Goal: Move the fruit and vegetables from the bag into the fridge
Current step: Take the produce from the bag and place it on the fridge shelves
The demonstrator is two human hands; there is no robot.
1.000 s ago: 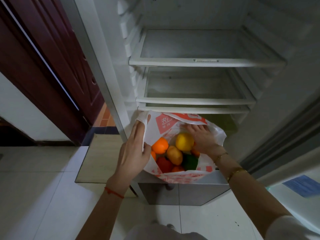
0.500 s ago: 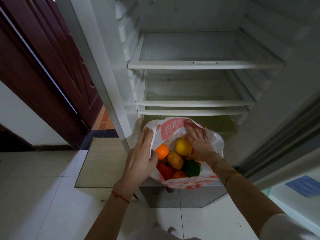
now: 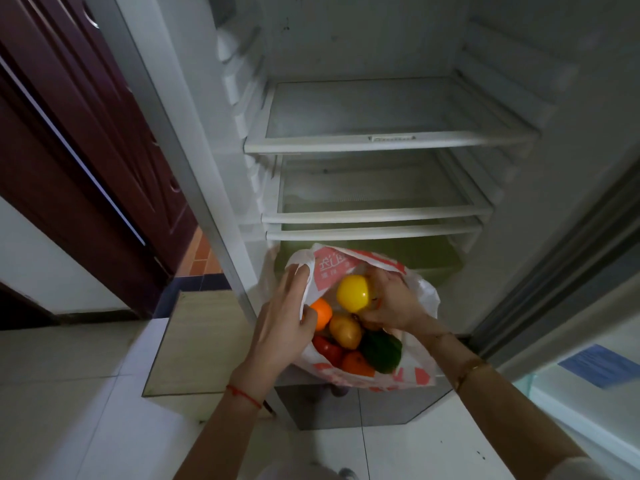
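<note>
A white and red plastic bag (image 3: 417, 372) rests on the ledge at the bottom of the open fridge. My left hand (image 3: 282, 323) pinches the bag's left rim and holds it open. My right hand (image 3: 391, 303) is inside the bag, curled around a round yellow fruit (image 3: 353, 293) that sits a little above the rest. Below it lie an orange (image 3: 321, 313), a yellow-brown fruit (image 3: 345, 330), a red tomato (image 3: 327, 348), a green pepper (image 3: 381, 349) and a second orange (image 3: 356, 364). The fridge's glass shelves (image 3: 381, 143) are bare.
The fridge's open door (image 3: 588, 358) stands at the right with a blue label. A dark red wooden door (image 3: 86, 150) is at the left. A pale wooden panel (image 3: 197, 344) lies on the tiled floor beside the fridge. A greenish crisper drawer (image 3: 408, 252) sits behind the bag.
My right hand has closed around the yellow fruit and raised it slightly within the bag. My left hand slid up the bag's left rim. The view tilted upward.
</note>
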